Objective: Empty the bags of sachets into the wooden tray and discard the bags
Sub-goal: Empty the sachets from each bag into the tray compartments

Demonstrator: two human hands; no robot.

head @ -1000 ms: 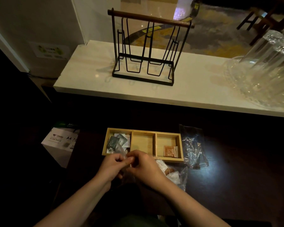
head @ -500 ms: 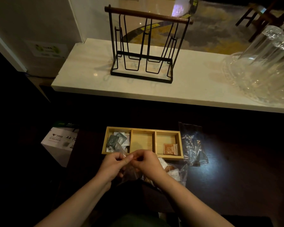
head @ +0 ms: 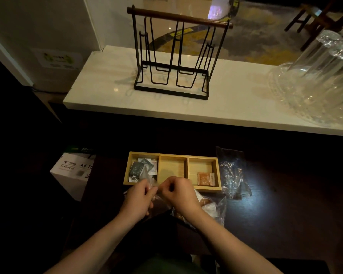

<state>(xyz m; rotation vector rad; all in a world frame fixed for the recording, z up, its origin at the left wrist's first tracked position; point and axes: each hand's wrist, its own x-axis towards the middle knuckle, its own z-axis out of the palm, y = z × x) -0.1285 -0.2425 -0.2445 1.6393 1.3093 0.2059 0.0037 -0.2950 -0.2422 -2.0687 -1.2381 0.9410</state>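
Two hands: the left hand (head: 140, 200) and right hand (head: 181, 194) meet just short of the wooden tray's near edge, fingers curled in and pinching the mouth of a clear bag (head: 156, 202) between them. I would say they are working the seal apart so it can be tipped out.
Held bag: its body hangs below the knuckles in shadow; what is inside I cannot tell.
Waiting bag: a second bag (head: 212, 208) with pale sachets lies on the dark table under the right wrist, close by, probably next in turn.
Wooden tray (head: 210, 188): three compartments, long side toward the person. Left holds dark green and white sachets (head: 142, 169), middle is bare, right holds an orange sachet (head: 205, 178).
Spent bag: a crumpled, empty-looking bag (head: 233, 175) lies just beside the tray's right end, not yet thrown away.
In the way: little; the hands sit over the near rim, so the bag must rise to pour.
Table's left edge: a paper box (head: 73, 171) stands below it.
Far counter: a wire rack (head: 172, 56) and clear glassware (head: 315, 82) on the pale counter (head: 111, 86), well apart.
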